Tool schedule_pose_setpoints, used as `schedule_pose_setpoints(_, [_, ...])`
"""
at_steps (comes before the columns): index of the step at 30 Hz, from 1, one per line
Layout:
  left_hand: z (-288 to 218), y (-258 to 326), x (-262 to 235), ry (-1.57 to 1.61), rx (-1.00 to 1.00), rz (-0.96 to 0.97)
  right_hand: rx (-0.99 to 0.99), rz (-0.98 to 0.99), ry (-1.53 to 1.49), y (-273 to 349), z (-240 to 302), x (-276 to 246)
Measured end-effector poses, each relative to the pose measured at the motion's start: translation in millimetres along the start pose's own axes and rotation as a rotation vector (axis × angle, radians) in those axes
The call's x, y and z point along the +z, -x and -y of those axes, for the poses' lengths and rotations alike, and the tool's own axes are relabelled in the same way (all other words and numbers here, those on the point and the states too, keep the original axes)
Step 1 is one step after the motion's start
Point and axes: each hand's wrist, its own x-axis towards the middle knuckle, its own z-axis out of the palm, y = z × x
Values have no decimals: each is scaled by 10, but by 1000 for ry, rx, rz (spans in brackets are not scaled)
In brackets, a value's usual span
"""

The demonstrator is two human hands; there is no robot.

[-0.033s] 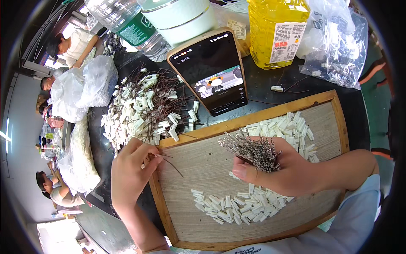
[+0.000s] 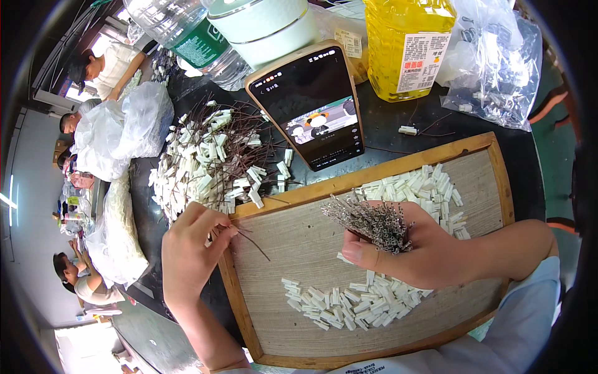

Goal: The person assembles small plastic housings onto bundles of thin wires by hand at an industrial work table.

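Observation:
At the tray's left edge, my left hand [image 2: 194,252] pinches a thin dark brown wire [image 2: 255,244] between thumb and fingertips; the wire's free end reaches over the tray. My right hand [image 2: 423,249] is wrapped round a thick bundle of wires with silvery metal terminals [image 2: 374,224], their tips pointing up. Under both lies a wood-framed tray [image 2: 374,182]. Small white plastic connector housings lie in it as a near pile [image 2: 355,305] and a far pile [image 2: 430,187]. Beyond my left hand is a heap of white housings with brown wires [image 2: 199,162] on the black table.
A smartphone [image 2: 308,106] stands propped behind the tray. At the back are a large water bottle [image 2: 193,40], a pale green container [image 2: 261,25], a yellow liquid jug [image 2: 408,50] and a clear plastic bag [image 2: 492,68]. Filled bags [image 2: 124,131] lie left; several people sit farther off.
My left hand has shifted very slightly to the left with the wire in its pinch. The right hand and its bundle stay where they were.

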Motion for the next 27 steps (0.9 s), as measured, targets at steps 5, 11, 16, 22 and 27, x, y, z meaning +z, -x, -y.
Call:
schedule_pose_setpoints(5, [78,-73,27,-89,46,-291,-7,4,-2,5,21,0])
schedule_pose_setpoints(11, [-173,-145,78,-195,185,-273,28,12,19,-15,25,0])
schedule_pose_setpoints(16, [58,-249,204,-178,235,-171,2,21,26,27,28,15])
schedule_pose_setpoints(22, [365,-190,81,77,279,-201,35,8,105,11,54,19])
schedule_pose_setpoints(27, [624,-133,-37,195,231,-190,43,7,128,21,113,18])
